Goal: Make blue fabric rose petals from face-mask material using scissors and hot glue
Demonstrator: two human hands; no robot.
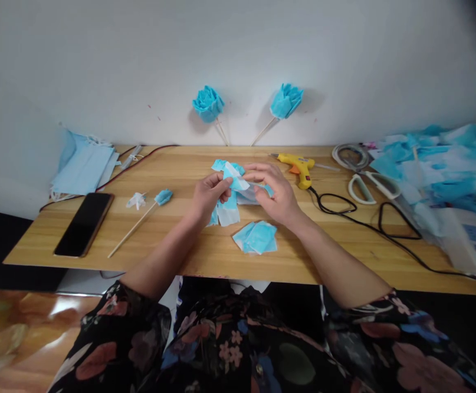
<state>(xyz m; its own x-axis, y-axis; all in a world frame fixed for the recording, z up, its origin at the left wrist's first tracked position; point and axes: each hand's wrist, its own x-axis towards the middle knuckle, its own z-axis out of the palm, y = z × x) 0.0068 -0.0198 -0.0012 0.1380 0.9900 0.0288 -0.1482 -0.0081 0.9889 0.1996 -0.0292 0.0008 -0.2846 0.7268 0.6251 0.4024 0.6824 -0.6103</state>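
Observation:
My left hand (212,191) pinches a small blue-and-white cut piece of mask fabric (237,179) between thumb and fingers. Close by on the right, my right hand (277,191) has its fingers curved and apart from the thumb, near the piece's edge; whether it touches is unclear. Under both hands lie more blue and white fabric pieces (228,212), partly hidden. Nearer to me rests a small stack of cut blue petals (257,237). On the left, a wooden stick carries a small blue bud (164,197).
Two blue fabric flowers (208,103) on sticks lean on the wall. A yellow glue gun (299,165), scissors (363,189), a cable coil (349,158), a scrap heap (446,164) and a white device (473,240) are right. Left are a phone (84,225) and face masks (83,166).

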